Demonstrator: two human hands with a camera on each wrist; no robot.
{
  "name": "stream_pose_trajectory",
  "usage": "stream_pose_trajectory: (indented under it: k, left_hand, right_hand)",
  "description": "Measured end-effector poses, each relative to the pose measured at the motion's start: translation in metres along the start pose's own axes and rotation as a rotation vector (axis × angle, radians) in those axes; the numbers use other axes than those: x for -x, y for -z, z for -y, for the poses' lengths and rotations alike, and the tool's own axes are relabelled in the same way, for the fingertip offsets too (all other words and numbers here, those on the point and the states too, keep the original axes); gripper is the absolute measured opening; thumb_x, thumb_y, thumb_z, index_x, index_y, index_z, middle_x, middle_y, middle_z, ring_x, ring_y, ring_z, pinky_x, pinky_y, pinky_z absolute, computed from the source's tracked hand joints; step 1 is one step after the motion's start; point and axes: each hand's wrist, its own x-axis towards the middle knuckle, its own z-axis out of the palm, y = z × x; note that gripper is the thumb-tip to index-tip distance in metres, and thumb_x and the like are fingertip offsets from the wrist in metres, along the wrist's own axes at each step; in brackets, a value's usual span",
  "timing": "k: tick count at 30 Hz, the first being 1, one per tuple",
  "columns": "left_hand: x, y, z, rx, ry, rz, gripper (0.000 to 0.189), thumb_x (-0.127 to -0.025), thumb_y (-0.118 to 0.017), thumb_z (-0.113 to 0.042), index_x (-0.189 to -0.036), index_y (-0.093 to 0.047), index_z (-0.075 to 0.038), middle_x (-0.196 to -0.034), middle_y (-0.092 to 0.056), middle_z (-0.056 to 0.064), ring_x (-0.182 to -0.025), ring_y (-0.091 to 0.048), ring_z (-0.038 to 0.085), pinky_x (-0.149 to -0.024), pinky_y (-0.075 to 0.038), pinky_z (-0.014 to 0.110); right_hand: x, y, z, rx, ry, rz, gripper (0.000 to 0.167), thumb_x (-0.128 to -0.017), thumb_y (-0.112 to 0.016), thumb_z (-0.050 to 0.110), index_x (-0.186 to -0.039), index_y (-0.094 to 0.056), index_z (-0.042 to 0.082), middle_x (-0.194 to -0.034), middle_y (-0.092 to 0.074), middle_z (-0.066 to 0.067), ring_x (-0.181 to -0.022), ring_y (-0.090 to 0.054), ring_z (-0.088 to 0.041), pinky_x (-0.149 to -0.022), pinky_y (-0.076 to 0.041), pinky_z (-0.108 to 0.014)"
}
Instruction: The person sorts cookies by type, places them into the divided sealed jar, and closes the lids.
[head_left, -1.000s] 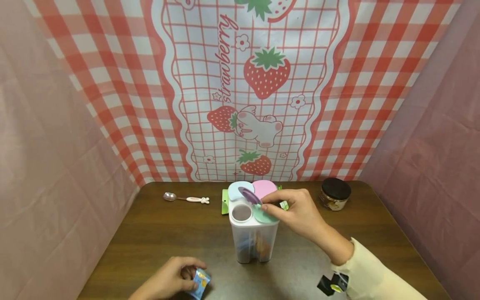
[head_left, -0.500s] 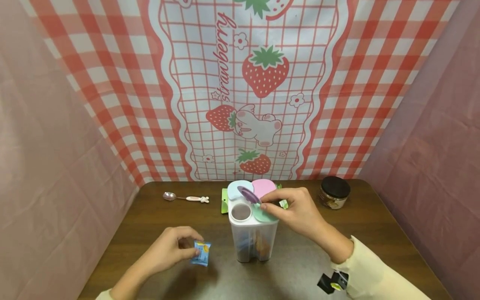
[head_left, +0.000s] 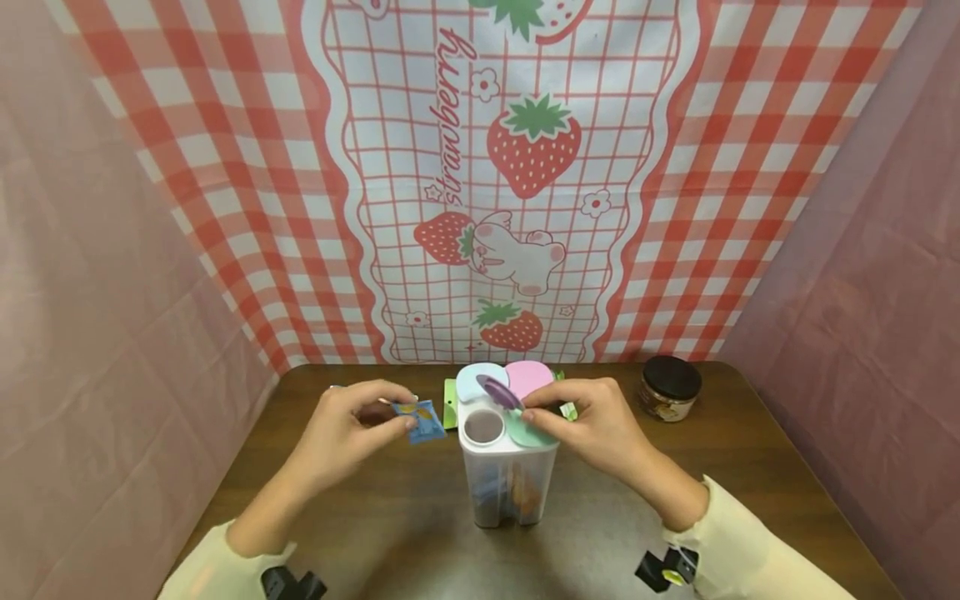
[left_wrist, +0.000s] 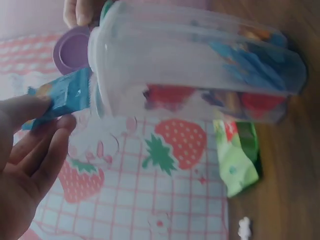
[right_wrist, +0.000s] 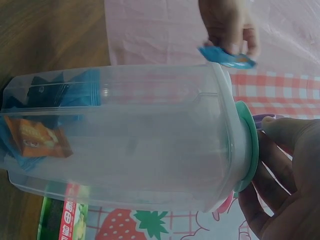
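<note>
A clear storage container [head_left: 508,483] with a white top stands upright on the table. Its light blue lid [head_left: 477,379], pink lid [head_left: 529,375] and green lid [head_left: 529,432] are down, while the purple lid [head_left: 498,392] is tilted up beside a round opening [head_left: 483,426]. My right hand [head_left: 596,425] pinches the purple lid by its edge. Left of the opening, my left hand [head_left: 348,429] pinches a small blue snack packet [head_left: 422,422] between thumb and fingers, apart from the container. In the right wrist view, blue packets [right_wrist: 65,90] and an orange packet [right_wrist: 37,137] lie inside the container.
A black-lidded jar [head_left: 669,388] stands at the back right. Green packaging [head_left: 450,403] lies behind the container. The spoon at the back left is mostly hidden by my left hand; its white handle end [left_wrist: 244,228] shows in the left wrist view.
My left hand has risen from the front of the table with the blue snack packet, moving up and right toward the container's opening. The right hand keeps holding the purple lid.
</note>
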Motion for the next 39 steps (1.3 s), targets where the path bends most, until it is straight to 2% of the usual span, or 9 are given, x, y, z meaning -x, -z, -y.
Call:
stream_pose_trajectory:
  k: [5,12,18,22,25,29,33,36,39]
  left_hand:
    - [-0.016,-0.009,-0.014,0.055,0.003,-0.058,0.018,-0.087,-0.082,-0.009,-0.101,-0.075,-0.017,-0.089,-0.078,-0.003,-0.075,-0.073,0.011,-0.065,-0.059,0.028]
    - [-0.028,-0.027,-0.021,0.097,0.05,-0.031,0.016,-0.087,-0.082,-0.011,-0.099,-0.074,-0.019,-0.088,-0.078,-0.006,-0.075,-0.072,0.011,-0.067,-0.06,0.03]
    - [-0.032,-0.037,-0.024,0.099,0.052,-0.034,0.015,-0.087,-0.083,-0.012,-0.098,-0.074,-0.018,-0.087,-0.077,-0.005,-0.073,-0.07,0.012,-0.064,-0.059,0.03]
    - [-0.033,-0.041,-0.024,0.082,0.061,-0.018,0.015,-0.087,-0.083,-0.013,-0.098,-0.074,-0.017,-0.088,-0.075,-0.003,-0.071,-0.069,0.012,-0.063,-0.058,0.029]
    - [-0.033,-0.045,-0.022,0.067,0.06,0.017,0.017,-0.088,-0.083,-0.014,-0.103,-0.074,-0.016,-0.094,-0.076,-0.002,-0.072,-0.068,0.01,-0.064,-0.059,0.029]
    - [-0.032,-0.048,-0.02,0.042,0.003,0.044,0.023,-0.087,-0.082,-0.01,-0.108,-0.077,-0.017,-0.099,-0.075,-0.004,-0.076,-0.066,0.009,-0.067,-0.059,0.029]
    - [-0.031,-0.051,-0.019,-0.004,-0.06,0.059,0.024,-0.085,-0.083,-0.007,-0.105,-0.081,-0.02,-0.093,-0.073,-0.01,-0.07,-0.059,0.007,-0.06,-0.054,0.025]
    - [-0.029,-0.053,-0.019,-0.055,-0.055,0.079,0.024,-0.084,-0.084,-0.01,-0.106,-0.081,-0.022,-0.09,-0.071,-0.013,-0.063,-0.053,0.006,-0.054,-0.048,0.022]
    - [-0.027,-0.054,-0.019,-0.09,-0.033,0.093,0.026,-0.084,-0.085,-0.013,-0.108,-0.08,-0.021,-0.088,-0.07,-0.012,-0.061,-0.052,0.006,-0.053,-0.046,0.022]
  right_hand:
    - [0.0,0.001,0.0,-0.002,-0.004,-0.001,0.014,-0.08,-0.088,0.013,-0.09,-0.083,0.021,-0.084,-0.078,0.012,-0.075,-0.07,-0.002,-0.067,-0.051,-0.016]
    - [0.0,0.001,0.0,-0.003,-0.011,0.001,0.014,-0.08,-0.088,0.014,-0.09,-0.082,0.022,-0.085,-0.078,0.013,-0.074,-0.069,-0.001,-0.066,-0.051,-0.016]
    - [-0.001,0.001,0.001,0.0,-0.016,0.003,0.013,-0.081,-0.088,0.015,-0.09,-0.082,0.022,-0.085,-0.078,0.013,-0.074,-0.068,-0.001,-0.066,-0.051,-0.017]
    - [-0.001,0.001,0.0,0.0,-0.007,-0.004,0.014,-0.081,-0.088,0.014,-0.09,-0.082,0.022,-0.085,-0.078,0.012,-0.074,-0.069,-0.002,-0.066,-0.051,-0.016]
    - [0.0,0.001,0.0,-0.005,-0.007,-0.002,0.014,-0.081,-0.088,0.013,-0.09,-0.083,0.021,-0.085,-0.078,0.011,-0.074,-0.069,-0.002,-0.066,-0.051,-0.016]
    - [0.0,0.0,0.0,-0.019,-0.023,0.011,0.014,-0.081,-0.088,0.013,-0.091,-0.083,0.021,-0.086,-0.078,0.011,-0.075,-0.069,-0.002,-0.065,-0.054,-0.022]
    - [0.001,0.001,0.0,-0.024,-0.028,0.014,0.013,-0.082,-0.087,0.013,-0.091,-0.083,0.021,-0.086,-0.078,0.011,-0.076,-0.07,-0.003,-0.066,-0.055,-0.022]
    - [0.0,0.001,0.0,-0.026,-0.025,0.012,0.013,-0.081,-0.088,0.014,-0.091,-0.083,0.021,-0.086,-0.078,0.012,-0.076,-0.07,-0.003,-0.067,-0.053,-0.018]
    - [0.0,0.001,-0.001,-0.027,-0.021,0.011,0.014,-0.081,-0.088,0.013,-0.091,-0.083,0.022,-0.087,-0.078,0.012,-0.077,-0.071,-0.003,-0.068,-0.053,-0.017]
